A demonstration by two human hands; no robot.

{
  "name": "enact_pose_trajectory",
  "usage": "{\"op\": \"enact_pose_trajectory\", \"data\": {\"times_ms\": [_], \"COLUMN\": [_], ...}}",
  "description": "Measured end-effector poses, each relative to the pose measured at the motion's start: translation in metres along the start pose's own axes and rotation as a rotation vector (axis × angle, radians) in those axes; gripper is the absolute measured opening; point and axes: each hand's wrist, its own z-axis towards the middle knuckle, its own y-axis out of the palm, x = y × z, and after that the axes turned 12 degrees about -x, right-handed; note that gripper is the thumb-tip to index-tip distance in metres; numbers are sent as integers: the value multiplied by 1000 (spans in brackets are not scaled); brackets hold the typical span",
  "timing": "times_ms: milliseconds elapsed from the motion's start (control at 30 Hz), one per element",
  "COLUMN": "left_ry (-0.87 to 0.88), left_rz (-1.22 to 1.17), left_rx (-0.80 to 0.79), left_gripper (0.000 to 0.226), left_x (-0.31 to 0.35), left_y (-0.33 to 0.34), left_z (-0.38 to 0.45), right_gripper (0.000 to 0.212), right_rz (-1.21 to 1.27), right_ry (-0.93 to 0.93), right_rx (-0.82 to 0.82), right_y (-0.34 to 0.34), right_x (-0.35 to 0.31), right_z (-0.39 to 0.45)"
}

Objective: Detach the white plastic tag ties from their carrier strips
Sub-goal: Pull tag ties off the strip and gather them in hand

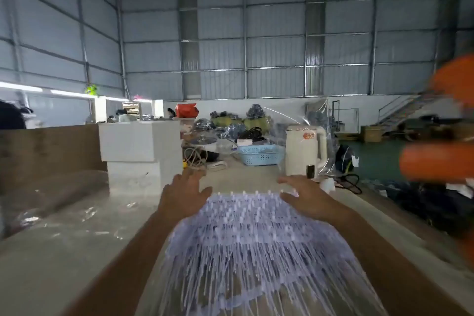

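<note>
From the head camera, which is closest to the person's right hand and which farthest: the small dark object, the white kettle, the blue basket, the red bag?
From the right hand:
1. Small dark object, just beyond the fingers.
2. White kettle, right behind it.
3. Blue basket, farther back and left.
4. Red bag, far back by the wall.

Both forearms are bare to the frame's lower edge; the left hand (183, 194) and right hand (306, 196) wear no gloves.
</note>
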Motion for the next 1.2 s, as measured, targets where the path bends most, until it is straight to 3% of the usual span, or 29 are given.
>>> {"op": "enact_pose_trajectory", "data": {"times_ms": [67, 167, 367, 467, 500, 600, 667, 733, 800, 1067, 1133, 1200], "left_ry": [-87, -156, -50, -71, -74, -77, -56, -53, -44, 30, 17, -11], "left_rz": [47, -251, -292, -432, -449, -587, -735, -829, -912, -1151, -1176, -1206], "left_rx": [-27, -236, -99, -62, -81, -54, 6, 64, 100, 146, 110, 20], "left_gripper": [61, 62, 28, 17, 25, 23, 13, 10, 14, 33, 32, 32], "left_x": [-9, -27, -30, -36, -38, -42, -41, -40, -39, -35, -34, -31], "left_y": [24, 58, 53, 47, 45, 40, 41, 40, 36, 26, 24, 26], "left_z": [2, 1, 4, 8, 10, 15, 14, 13, 11, 2, 3, 5], "right_gripper": [56, 57, 52, 18, 15, 36, 45, 38, 29, 28, 25, 20], "right_rz": [-138, -302, -255, -134, -72, -68, -58, 51, 104, 335, 364, 342], "right_ry": [105, 190, 179, 78, 63, 196, 336, 421, 383, 229, 220, 203], "right_rx": [-111, -249, -314, -224, -146, 136, 104, 55, 124, 474, 467, 351], "right_y": [20, 47, 16, 5, 1, 0, 8, 17, 18, 5, 6, 8], "right_x": [17, 35, 22, 20, 22, 37, 48, 54, 54, 59, 60, 60], "right_z": [1, 1, 3, 0, -1, -2, -5, -6, -7, -5, -6, -6]}}
